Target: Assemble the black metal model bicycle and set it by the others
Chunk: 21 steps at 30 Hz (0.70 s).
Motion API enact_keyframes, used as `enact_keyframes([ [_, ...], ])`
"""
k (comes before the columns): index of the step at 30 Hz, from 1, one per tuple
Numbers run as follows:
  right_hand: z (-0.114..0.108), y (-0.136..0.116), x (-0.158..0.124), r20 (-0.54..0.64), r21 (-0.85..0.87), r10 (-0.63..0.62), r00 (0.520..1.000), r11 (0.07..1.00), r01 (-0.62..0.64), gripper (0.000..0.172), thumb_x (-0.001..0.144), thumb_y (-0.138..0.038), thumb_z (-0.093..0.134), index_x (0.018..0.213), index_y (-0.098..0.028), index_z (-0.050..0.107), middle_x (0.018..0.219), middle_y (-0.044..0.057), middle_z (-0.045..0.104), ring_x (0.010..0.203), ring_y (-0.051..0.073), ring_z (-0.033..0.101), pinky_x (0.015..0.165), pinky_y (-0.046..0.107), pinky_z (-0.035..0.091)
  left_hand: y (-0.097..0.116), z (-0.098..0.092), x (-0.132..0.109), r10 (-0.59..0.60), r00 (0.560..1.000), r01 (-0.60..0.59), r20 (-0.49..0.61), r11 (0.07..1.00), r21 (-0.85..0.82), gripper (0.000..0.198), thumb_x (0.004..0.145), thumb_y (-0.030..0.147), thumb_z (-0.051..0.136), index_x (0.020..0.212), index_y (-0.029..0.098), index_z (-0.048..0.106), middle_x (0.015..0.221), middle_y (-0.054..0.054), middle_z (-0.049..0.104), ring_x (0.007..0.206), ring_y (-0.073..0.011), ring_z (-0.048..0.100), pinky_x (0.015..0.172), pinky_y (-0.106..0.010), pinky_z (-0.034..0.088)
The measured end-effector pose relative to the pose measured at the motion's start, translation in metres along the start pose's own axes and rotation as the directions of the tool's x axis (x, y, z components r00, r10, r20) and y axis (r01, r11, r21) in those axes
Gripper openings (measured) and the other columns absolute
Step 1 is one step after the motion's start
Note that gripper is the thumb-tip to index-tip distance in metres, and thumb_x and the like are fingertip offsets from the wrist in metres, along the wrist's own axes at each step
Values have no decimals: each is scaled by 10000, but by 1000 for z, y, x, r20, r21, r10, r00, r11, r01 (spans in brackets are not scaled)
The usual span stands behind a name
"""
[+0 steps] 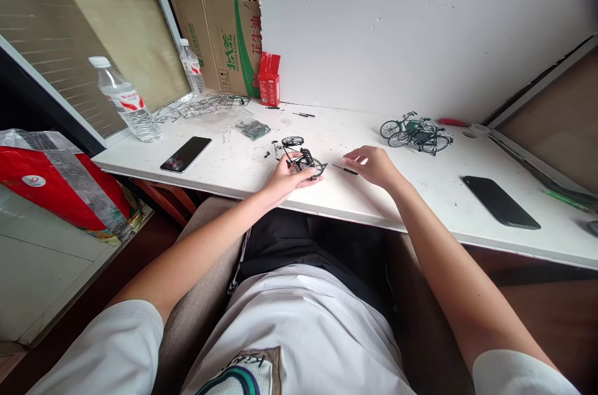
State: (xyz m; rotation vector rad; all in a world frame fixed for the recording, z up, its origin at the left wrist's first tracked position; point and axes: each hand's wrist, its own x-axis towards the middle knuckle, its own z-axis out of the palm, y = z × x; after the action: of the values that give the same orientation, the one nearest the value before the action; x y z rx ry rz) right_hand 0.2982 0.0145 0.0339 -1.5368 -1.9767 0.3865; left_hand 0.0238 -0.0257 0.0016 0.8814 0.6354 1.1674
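— Where is the little black bike?

— It is on the white table, near the front edge, right in front of the person; the left hand comes at it from 7 o'clock.

— Is it all built?

— It looks only partly built; wheels and a frame show, but tiny loose bits lie just beside it at 10 o'clock; a bag of parts sits a little farther off at 11 o'clock; so some pieces seem left to put on, though which ones is too small to tell.

— What does the left hand do?

— Its fingers curl round the near end of the bike and grip it; the thumb lies along the side.

— And the right hand?

— It is at 3 o'clock from the bike, palm down, fingers loose and half spread; it holds nothing; its fingertips are at a thin black stick that lies between the hand and the bike; if they touch it cannot be told.

— What else is around?

— Green bikes that look finished stand at 2 o'clock, well apart; a dark phone lies at 9 o'clock; a second phone lies at 4 o'clock; a water bottle stands far off at 10 o'clock; a red box stands at 12 o'clock by the wall.
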Motion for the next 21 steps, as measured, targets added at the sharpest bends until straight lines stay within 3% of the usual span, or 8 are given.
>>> enact_keyframes([
  [5,-9,17,1,140,-103,78,987,993,-64,329,719,-491,934,901,-223,875,915,106,825,786,273,734,681,370,543,0,-4,0,5,1000,-5,31,1000,-13,584,820,107,886,1192,233,455,987,10,760,976,-198,809,1167,-611,553],
  [10,-3,18,2,126,-173,43,991,985,-21,73,833,-304,823,828,-237,853,875,91,822,764,258,721,708,366,540,-4,-9,2,11,998,-10,59,1000,-3,615,819,135,904,1230,232,457,1003,2,761,1000,-210,811,1162,-608,563],
  [15,-2,12,0,20,-98,42,999,994,-39,112,885,-302,783,924,-197,793,937,135,815,802,263,723,731,369,545,-6,-12,4,-3,997,1,75,1000,22,631,839,163,897,1265,243,438,1014,-4,775,998,-234,825,1152,-599,569],
  [21,-4,-1,1,-142,92,-50,989,994,64,186,913,-357,732,936,-179,779,902,102,800,826,252,726,808,410,587,-1,-8,1,-28,998,25,63,998,55,620,849,152,884,1262,234,428,1037,-27,780,956,-251,838,1150,-597,563],
])
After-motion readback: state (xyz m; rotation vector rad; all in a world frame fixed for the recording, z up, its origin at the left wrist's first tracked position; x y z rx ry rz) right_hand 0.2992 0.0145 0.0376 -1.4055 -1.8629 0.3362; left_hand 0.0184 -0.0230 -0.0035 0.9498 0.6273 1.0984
